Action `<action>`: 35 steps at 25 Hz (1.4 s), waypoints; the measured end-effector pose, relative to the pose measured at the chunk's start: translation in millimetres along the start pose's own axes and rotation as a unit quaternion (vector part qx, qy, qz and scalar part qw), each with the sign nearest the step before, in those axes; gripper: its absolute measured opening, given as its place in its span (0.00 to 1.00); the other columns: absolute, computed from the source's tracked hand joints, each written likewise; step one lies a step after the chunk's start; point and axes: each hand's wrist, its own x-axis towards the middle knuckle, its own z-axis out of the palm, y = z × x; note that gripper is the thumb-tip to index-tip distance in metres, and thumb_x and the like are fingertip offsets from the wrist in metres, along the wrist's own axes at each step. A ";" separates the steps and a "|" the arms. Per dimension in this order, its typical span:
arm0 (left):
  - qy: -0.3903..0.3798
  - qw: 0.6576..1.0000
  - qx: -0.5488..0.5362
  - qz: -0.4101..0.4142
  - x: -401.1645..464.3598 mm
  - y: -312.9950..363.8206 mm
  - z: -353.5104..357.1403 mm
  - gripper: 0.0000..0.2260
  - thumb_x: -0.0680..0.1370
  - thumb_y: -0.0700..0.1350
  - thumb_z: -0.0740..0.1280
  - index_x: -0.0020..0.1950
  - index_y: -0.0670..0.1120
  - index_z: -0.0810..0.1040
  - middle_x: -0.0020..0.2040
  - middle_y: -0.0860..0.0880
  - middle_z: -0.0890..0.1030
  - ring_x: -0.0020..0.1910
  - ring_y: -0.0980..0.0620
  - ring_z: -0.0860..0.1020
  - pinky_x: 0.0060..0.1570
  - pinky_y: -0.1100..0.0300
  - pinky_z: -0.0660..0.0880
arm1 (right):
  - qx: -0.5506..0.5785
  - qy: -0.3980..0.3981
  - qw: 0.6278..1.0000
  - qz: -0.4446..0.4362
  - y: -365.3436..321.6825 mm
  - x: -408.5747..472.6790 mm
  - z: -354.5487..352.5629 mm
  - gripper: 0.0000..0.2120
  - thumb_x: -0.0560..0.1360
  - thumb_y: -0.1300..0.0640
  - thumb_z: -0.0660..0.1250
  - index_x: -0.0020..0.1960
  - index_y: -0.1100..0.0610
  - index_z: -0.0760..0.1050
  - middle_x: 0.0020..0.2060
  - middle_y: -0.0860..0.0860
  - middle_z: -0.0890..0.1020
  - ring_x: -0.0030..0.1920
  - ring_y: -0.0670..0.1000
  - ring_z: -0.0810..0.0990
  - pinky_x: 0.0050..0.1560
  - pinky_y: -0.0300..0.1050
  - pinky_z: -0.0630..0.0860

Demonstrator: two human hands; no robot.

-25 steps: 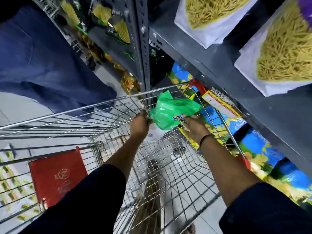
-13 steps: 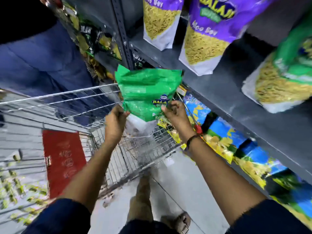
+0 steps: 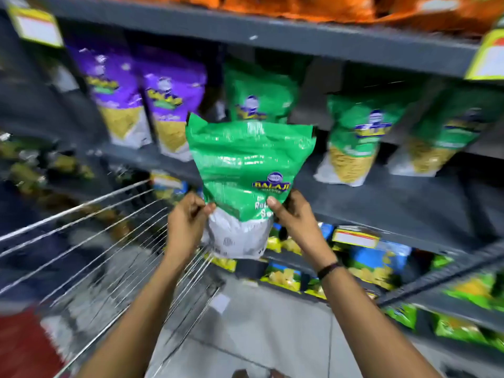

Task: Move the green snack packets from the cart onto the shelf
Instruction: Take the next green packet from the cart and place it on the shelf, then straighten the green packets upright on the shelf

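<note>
We have lifted the crinkly green-and-white plastic snack packet (image 3: 246, 184) clear of the silver wire shopping cart (image 3: 90, 241); a second ago it was just above the basket, and now it hangs upright in front of the dark grey metal shelf (image 3: 381, 197), not yet resting on it. Our left hand (image 3: 188, 222) pinches the packet's lower left edge with closed fingers, and our right hand (image 3: 293, 214) clamps its lower right edge, thumb on the front. Behind the packet on that shelf stands a matching green packet (image 3: 259, 96), with two more green packets (image 3: 357, 137) to its right and purple packets (image 3: 141, 99) to its left. We judge the open gap just right of the held packet is the likely landing spot.
</note>
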 end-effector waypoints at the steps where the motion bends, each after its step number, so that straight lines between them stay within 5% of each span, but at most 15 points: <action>1: -0.040 0.999 -0.001 0.015 1.6 9.0 27.7 0.16 0.73 0.35 0.66 0.31 0.50 0.65 0.28 0.46 0.69 0.30 0.55 0.67 0.34 0.54 0.64 | -0.007 0.042 0.999 -0.005 -2.9 -10.1 -27.1 0.04 0.75 0.61 0.64 0.48 0.52 0.72 0.41 0.42 0.80 0.39 0.34 0.77 0.41 0.33 0.74; 3: -0.101 0.993 0.010 0.052 4.1 26.8 81.0 0.17 0.73 0.36 0.67 0.31 0.51 0.65 0.27 0.45 0.69 0.30 0.52 0.67 0.34 0.54 0.63 | -0.029 0.125 0.992 -0.008 -6.0 -23.9 -76.4 0.08 0.76 0.62 0.64 0.41 0.51 0.70 0.32 0.39 0.77 0.32 0.34 0.74 0.37 0.31 0.70; 5: -0.148 0.985 0.016 0.085 4.0 50.4 139.6 0.16 0.72 0.37 0.67 0.31 0.52 0.65 0.27 0.46 0.70 0.30 0.52 0.68 0.32 0.56 0.61 | -0.038 0.199 0.979 -0.003 -11.4 -34.6 -127.1 0.09 0.76 0.62 0.63 0.40 0.52 0.68 0.32 0.44 0.74 0.34 0.42 0.72 0.39 0.41 0.70; 7: -0.185 0.977 0.016 0.106 5.6 73.0 195.7 0.15 0.72 0.37 0.68 0.32 0.51 0.66 0.28 0.46 0.72 0.30 0.51 0.68 0.31 0.59 0.60 | -0.017 0.241 0.970 -0.009 -15.7 -41.0 -176.0 0.02 0.77 0.64 0.61 0.48 0.59 0.72 0.41 0.52 0.77 0.43 0.46 0.75 0.46 0.46 0.72; 9: -0.224 0.967 0.002 0.120 9.9 96.1 252.2 0.14 0.72 0.36 0.68 0.33 0.49 0.66 0.29 0.45 0.72 0.30 0.51 0.68 0.33 0.59 0.61 | -0.005 0.279 0.960 -0.040 -18.0 -39.4 -226.1 0.08 0.77 0.67 0.59 0.55 0.62 0.71 0.49 0.55 0.78 0.48 0.41 0.77 0.52 0.39 0.73; 13: -0.233 0.965 -0.034 0.113 26.8 124.3 348.2 0.14 0.72 0.35 0.67 0.34 0.47 0.65 0.31 0.38 0.74 0.35 0.48 0.70 0.36 0.55 0.66 | 0.020 0.301 0.952 -0.051 -15.3 -14.9 -309.8 0.17 0.78 0.68 0.57 0.66 0.68 0.64 0.62 0.61 0.74 0.61 0.55 0.74 0.64 0.51 0.70; 18: -0.220 0.971 0.023 0.089 40.6 100.9 421.4 0.06 0.74 0.35 0.64 0.47 0.32 0.72 0.44 0.30 0.79 0.43 0.40 0.77 0.45 0.46 0.72 | -0.014 0.307 0.952 -0.008 15.1 14.5 -361.1 0.19 0.78 0.67 0.58 0.67 0.69 0.62 0.68 0.65 0.70 0.63 0.45 0.74 0.69 0.42 0.68; 21: -0.216 0.975 -0.057 -0.016 40.6 94.5 436.5 0.10 0.78 0.41 0.60 0.54 0.35 0.72 0.51 0.36 0.79 0.50 0.44 0.77 0.53 0.53 0.71 | -0.050 0.348 0.935 0.052 28.5 17.7 -366.7 0.25 0.78 0.57 0.61 0.72 0.61 0.59 0.74 0.56 0.63 0.73 0.51 0.62 0.75 0.48 0.58; 23: -0.204 0.957 -0.157 -0.132 41.6 102.8 439.5 0.16 0.79 0.48 0.55 0.60 0.40 0.72 0.59 0.41 0.78 0.58 0.49 0.76 0.63 0.54 0.70 | 0.023 0.433 0.900 0.053 39.5 8.8 -349.2 0.19 0.77 0.56 0.62 0.67 0.59 0.66 0.69 0.58 0.69 0.68 0.51 0.68 0.69 0.43 0.64; 24: -0.198 0.950 -0.186 -0.153 44.1 104.5 441.8 0.16 0.80 0.50 0.52 0.56 0.45 0.75 0.54 0.47 0.81 0.52 0.57 0.79 0.57 0.61 0.74 | 0.073 0.442 0.892 0.062 45.7 2.9 -333.5 0.13 0.78 0.55 0.60 0.62 0.55 0.69 0.66 0.58 0.72 0.64 0.50 0.70 0.65 0.43 0.66; 26: -0.173 0.949 -0.208 -0.160 48.8 104.5 445.6 0.16 0.80 0.52 0.48 0.41 0.51 0.73 0.32 0.55 0.82 0.32 0.63 0.79 0.36 0.67 0.74 | 0.125 0.375 0.914 0.086 52.2 -6.9 -307.9 0.09 0.78 0.50 0.56 0.56 0.49 0.69 0.62 0.54 0.73 0.61 0.49 0.70 0.65 0.46 0.67; 28: -0.134 0.959 -0.200 -0.148 49.6 99.1 445.8 0.18 0.80 0.50 0.47 0.38 0.48 0.70 0.26 0.50 0.79 0.26 0.55 0.76 0.30 0.63 0.70 | 0.149 0.349 0.919 0.106 55.3 -2.7 -317.3 0.15 0.79 0.50 0.55 0.64 0.52 0.67 0.67 0.53 0.71 0.66 0.50 0.69 0.72 0.52 0.64; 30: -0.130 0.966 -0.187 -0.121 46.2 94.7 445.2 0.14 0.80 0.48 0.48 0.44 0.45 0.69 0.34 0.43 0.80 0.29 0.53 0.77 0.32 0.64 0.71 | 0.140 0.385 0.903 0.127 56.0 6.4 -349.4 0.21 0.80 0.52 0.54 0.71 0.57 0.63 0.72 0.55 0.67 0.70 0.50 0.66 0.74 0.51 0.61; 32: -0.150 0.967 -0.175 -0.111 46.0 93.8 447.9 0.08 0.80 0.47 0.52 0.52 0.47 0.68 0.49 0.43 0.78 0.42 0.51 0.78 0.39 0.63 0.71 | 0.098 0.378 0.907 0.157 61.3 6.7 -369.9 0.22 0.81 0.53 0.52 0.73 0.56 0.59 0.74 0.51 0.62 0.74 0.50 0.61 0.76 0.51 0.58; 35: -0.210 0.957 -0.168 -0.109 47.1 97.3 459.9 0.05 0.79 0.49 0.56 0.53 0.54 0.69 0.57 0.49 0.75 0.57 0.49 0.74 0.53 0.54 0.74 | 0.112 0.317 0.928 0.160 71.8 -2.6 -361.3 0.14 0.80 0.52 0.54 0.65 0.48 0.69 0.63 0.43 0.73 0.64 0.47 0.71 0.66 0.47 0.67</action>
